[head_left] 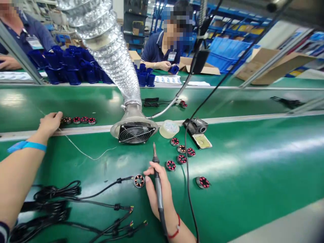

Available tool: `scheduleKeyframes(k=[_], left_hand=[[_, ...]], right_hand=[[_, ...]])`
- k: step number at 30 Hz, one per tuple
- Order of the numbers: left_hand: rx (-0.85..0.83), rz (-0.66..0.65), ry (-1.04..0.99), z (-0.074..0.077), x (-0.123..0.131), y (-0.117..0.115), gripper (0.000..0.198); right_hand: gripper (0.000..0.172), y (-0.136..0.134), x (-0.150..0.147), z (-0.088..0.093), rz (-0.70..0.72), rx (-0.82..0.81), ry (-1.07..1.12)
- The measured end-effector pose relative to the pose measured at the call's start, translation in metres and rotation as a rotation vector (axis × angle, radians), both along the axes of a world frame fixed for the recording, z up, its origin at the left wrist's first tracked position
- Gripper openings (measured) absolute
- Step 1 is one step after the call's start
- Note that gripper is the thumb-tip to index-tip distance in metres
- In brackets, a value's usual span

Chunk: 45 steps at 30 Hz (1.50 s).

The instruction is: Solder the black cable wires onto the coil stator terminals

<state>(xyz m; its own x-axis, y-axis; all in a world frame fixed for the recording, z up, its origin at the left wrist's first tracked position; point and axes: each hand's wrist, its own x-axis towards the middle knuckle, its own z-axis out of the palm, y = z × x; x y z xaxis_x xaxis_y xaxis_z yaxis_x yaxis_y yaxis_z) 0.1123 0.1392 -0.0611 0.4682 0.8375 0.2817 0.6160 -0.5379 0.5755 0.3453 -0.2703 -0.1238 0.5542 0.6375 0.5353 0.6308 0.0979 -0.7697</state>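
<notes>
In my right hand (160, 187) is a soldering iron (157, 182), its tip pointing away from me; the fingers are closed round the handle. Just left of those fingers lies a motor stator (139, 181) with copper windings, joined to a black cable (101, 193). My left hand (52, 123) is over the far ledge, fingers curled, at the left end of a row of stators (84, 120). A thin solder wire (86, 156) runs from that hand, its free end above the green table. Whether the fingertips also touch a stator is hidden.
A fume hood with a fan grille (136, 134) hangs mid-table. Several red-wound stators (181, 159), a round tub (169, 129) and an iron stand (198, 126) lie right of it. Bundled cables (43, 216) fill the lower left. Two people (162, 50) sit opposite, near blue housings (73, 65).
</notes>
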Motion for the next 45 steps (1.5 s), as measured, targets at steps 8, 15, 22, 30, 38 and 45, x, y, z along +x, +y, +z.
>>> scheduleKeyframes(k=[8,15,22,30,38,45], left_hand=[[-0.177,0.125,0.023,-0.046,0.049,0.011,0.042],[-0.256,0.008,-0.002,-0.070,0.106,0.004,0.047],[-0.144,-0.220,0.212,-0.052,0.083,-0.002,0.082],[-0.014,-0.273,0.364,-0.049,0.085,-0.002,0.076],[0.059,-0.176,0.477,-0.053,0.081,-0.003,0.071],[0.143,-0.235,0.578,-0.050,0.092,0.018,0.075]], right_hand=[[0.049,0.005,-0.001,0.005,0.022,-0.009,0.024],[0.047,0.005,0.002,0.003,0.034,-0.039,-0.008],[0.043,0.000,0.010,-0.001,-0.007,-0.093,-0.039],[0.039,0.002,0.009,-0.007,-0.042,-0.118,-0.021],[0.041,0.003,0.009,-0.005,-0.040,-0.098,-0.049],[0.041,0.005,0.010,-0.002,-0.023,-0.079,-0.052]])
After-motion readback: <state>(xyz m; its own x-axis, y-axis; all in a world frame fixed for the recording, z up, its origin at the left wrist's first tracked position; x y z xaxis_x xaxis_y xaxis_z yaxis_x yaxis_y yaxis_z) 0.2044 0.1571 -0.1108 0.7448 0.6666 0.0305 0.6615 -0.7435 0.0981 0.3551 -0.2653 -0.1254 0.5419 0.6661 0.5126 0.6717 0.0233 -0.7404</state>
